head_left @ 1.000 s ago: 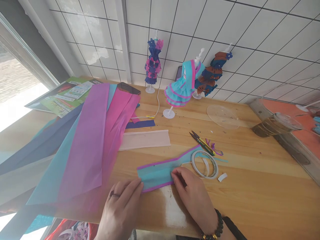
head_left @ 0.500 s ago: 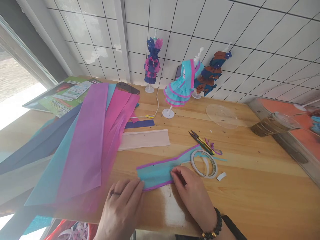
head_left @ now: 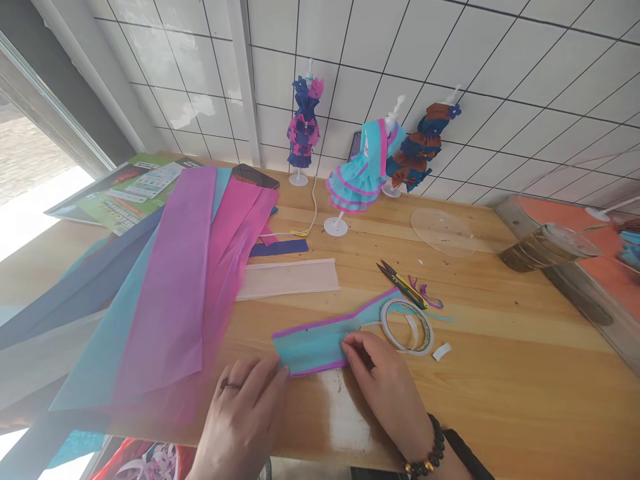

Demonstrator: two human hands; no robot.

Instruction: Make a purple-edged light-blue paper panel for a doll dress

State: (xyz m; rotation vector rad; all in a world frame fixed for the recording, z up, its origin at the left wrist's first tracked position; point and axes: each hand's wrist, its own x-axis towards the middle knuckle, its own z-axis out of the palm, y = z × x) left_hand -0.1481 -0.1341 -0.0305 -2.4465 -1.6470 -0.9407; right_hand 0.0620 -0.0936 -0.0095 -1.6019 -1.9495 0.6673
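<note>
A light-blue crepe paper strip point(head_left: 310, 347) with purple borders lies across the table before me. At its lower left corner, my left hand point(head_left: 245, 407) has its fingers together, thumb and index on the strip's end. My right hand point(head_left: 383, 380) pinches thumb and index over the strip's middle. A white line of double-sided tape runs under those fingers from the tape roll point(head_left: 431, 333). The roll lies flat on the strip's right end, just beyond my right hand. What sits between the right fingertips is mostly hidden.
Thread snips point(head_left: 403, 283) and purple scraps point(head_left: 425, 297) lie past the roll. Several coloured paper sheets point(head_left: 175, 280) cover the left side. A pale strip point(head_left: 290, 279), a clear lid point(head_left: 443, 232), a drink cup point(head_left: 545, 248) and small dressed mannequins point(head_left: 357, 177) stand or lie farther back.
Both hands stay almost in place on the strip. The strip's lower edge by my left fingers has shifted very slightly; the view has moved a touch.
</note>
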